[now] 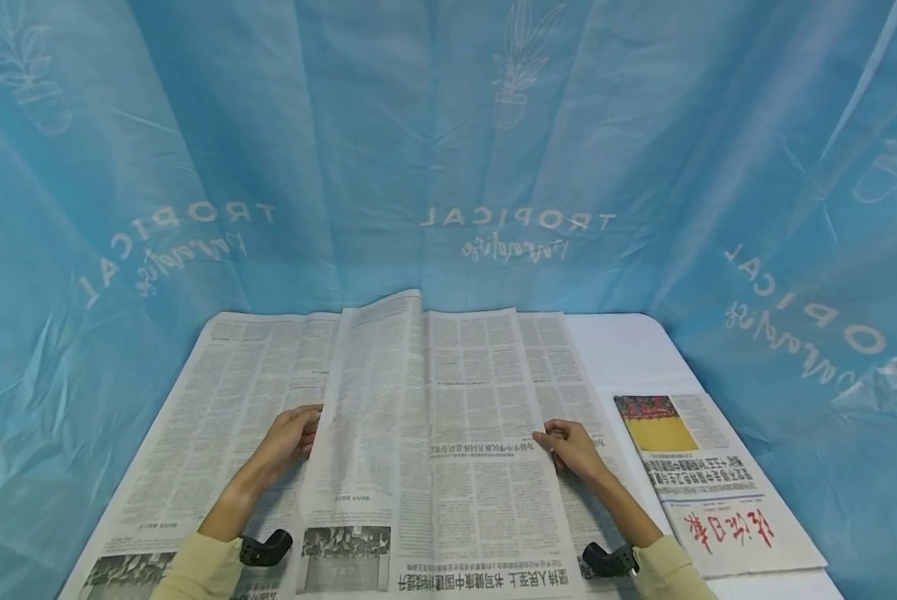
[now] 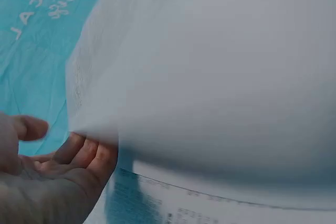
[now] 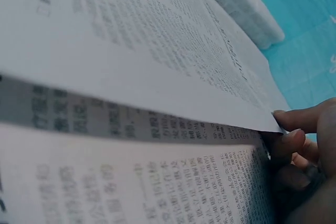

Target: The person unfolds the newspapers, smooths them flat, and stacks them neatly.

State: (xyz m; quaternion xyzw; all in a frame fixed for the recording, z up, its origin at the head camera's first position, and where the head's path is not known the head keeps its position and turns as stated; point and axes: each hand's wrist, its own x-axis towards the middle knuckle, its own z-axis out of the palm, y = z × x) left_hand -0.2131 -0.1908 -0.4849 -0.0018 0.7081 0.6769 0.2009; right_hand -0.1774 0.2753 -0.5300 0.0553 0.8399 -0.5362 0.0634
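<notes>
An upper newspaper sheet point(image 1: 486, 492) lies with its left part raised and bulging along a middle fold, over an open newspaper point(image 1: 231, 392) spread on the table. At the raised sheet's left edge is my left hand point(image 1: 287, 433). Its fingers point(image 2: 86, 153) reach behind that edge and touch the paper, while the thumb point(image 2: 32, 128) stands apart from it. My right hand point(image 1: 572, 446) pinches the right edge of the upper sheet point(image 3: 210, 90) between thumb and fingers, lifted off the printed page point(image 3: 157, 187) below.
On the right side of the white table point(image 1: 621, 350) lies a folded newspaper point(image 1: 707, 483) with red lettering and a colour picture. Blue curtains point(image 1: 448, 150) with white print hang behind and on both sides. Each wrist wears a black band point(image 1: 266, 548).
</notes>
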